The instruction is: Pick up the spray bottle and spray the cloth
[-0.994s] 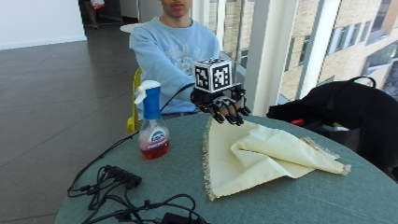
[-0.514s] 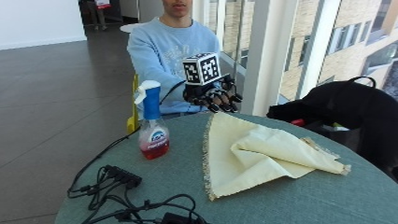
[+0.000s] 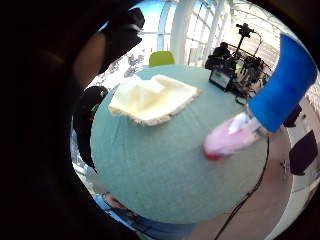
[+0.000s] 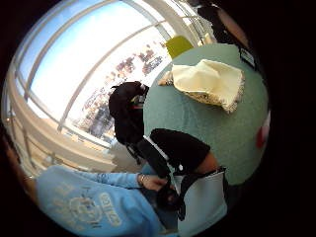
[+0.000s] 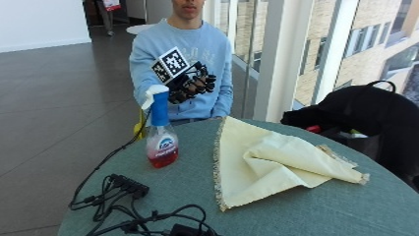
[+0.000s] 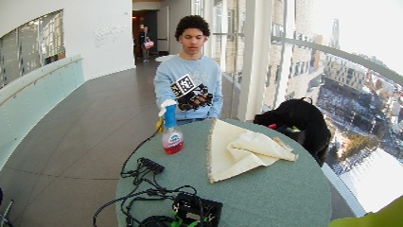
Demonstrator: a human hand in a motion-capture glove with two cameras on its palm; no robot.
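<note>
Landmark: round table with a grey-green cloth top (image 5: 314, 206) — all places below are taken from it.

Spray bottle: clear plastic spray bottle with red liquid, blue neck and white trigger head (image 5: 160, 129), standing upright on the table near the edge closest to the person, on the gloved hand's side. Nothing touches it.

Cloth: pale yellow fringed cloth (image 5: 275, 160), lying partly folded across the middle of the table, beside the bottle but apart from it.

Hand: black-gloved right hand (image 5: 191, 83), raised in front of the person's chest, above the table's near edge and holding nothing. Fingers hang loosely curled, tips pointing down and toward the bottle.

Key relation: bottle head sits just beside and slightly below the fingertips, toward the outer side of the hand; the bottle's long axis is vertical, so the neck offers itself to a sideways wrap. The little-finger palm view shows the blue neck (image 3: 287, 85) close in — near the palm, not yet gripped.

Other hand: not on the table in these views.

Step judged: reach under way, grasp not yet made; spraying not begun.

Clutter: black cables and power strip (image 5: 128, 189) on the table, on the far side of the bottle from the person.
</note>
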